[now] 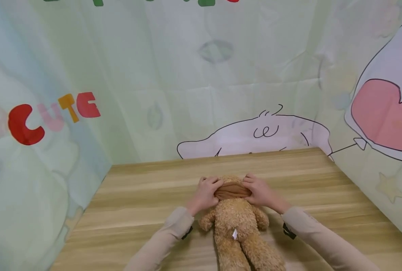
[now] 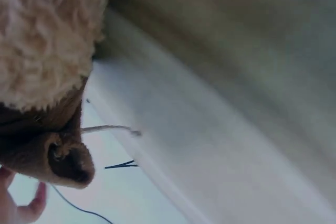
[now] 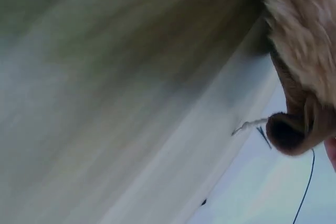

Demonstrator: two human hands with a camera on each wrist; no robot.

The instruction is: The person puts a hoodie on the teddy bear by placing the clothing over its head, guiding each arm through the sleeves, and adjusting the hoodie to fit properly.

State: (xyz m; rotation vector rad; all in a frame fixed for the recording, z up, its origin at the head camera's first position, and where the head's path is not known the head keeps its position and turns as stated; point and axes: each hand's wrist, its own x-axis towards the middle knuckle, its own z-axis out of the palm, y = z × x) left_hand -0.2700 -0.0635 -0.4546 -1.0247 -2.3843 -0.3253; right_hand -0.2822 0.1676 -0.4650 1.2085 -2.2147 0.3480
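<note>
Your left hand (image 1: 206, 192) and right hand (image 1: 262, 192) grasp opposite sides of the brown cloth (image 1: 232, 191), bunched at the head of the teddy bear (image 1: 235, 214) lying on the table (image 1: 146, 188). Both should handle light and soft; pinch the cloth's rolled edges.

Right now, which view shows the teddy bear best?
The head view: the teddy bear shows torso, arms and legs together, feet out of frame. The left wrist view shows just close-up fur at upper left; the right wrist view, fur at upper right.
</note>
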